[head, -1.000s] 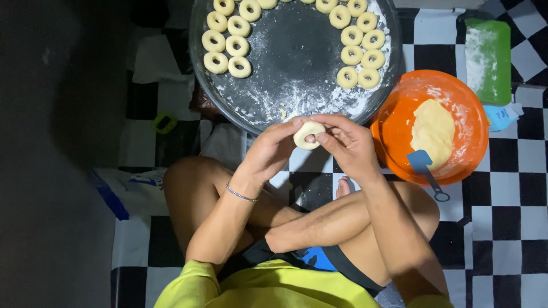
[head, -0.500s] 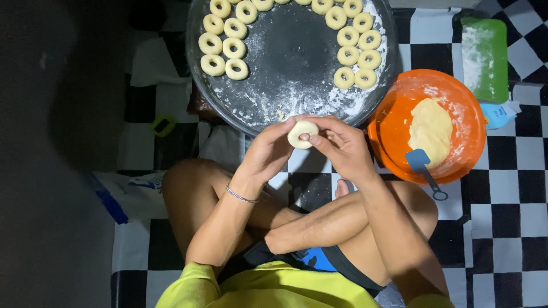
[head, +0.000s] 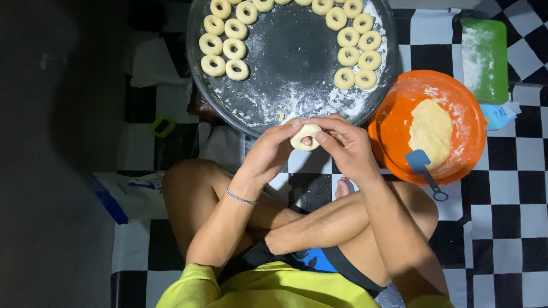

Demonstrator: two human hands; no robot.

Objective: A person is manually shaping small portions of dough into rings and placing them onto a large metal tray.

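While both hands, left hand (head: 268, 155) and right hand (head: 345, 145), pinch it, the soft dough ring (head: 305, 137) hangs above the floured tray (head: 297, 85).

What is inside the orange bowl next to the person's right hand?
Inside the orange bowl lies a lump of pale dough, with a blue scraper leaning at the rim. Flour dusts the wall. The bowl's bottom under the dough is covered.
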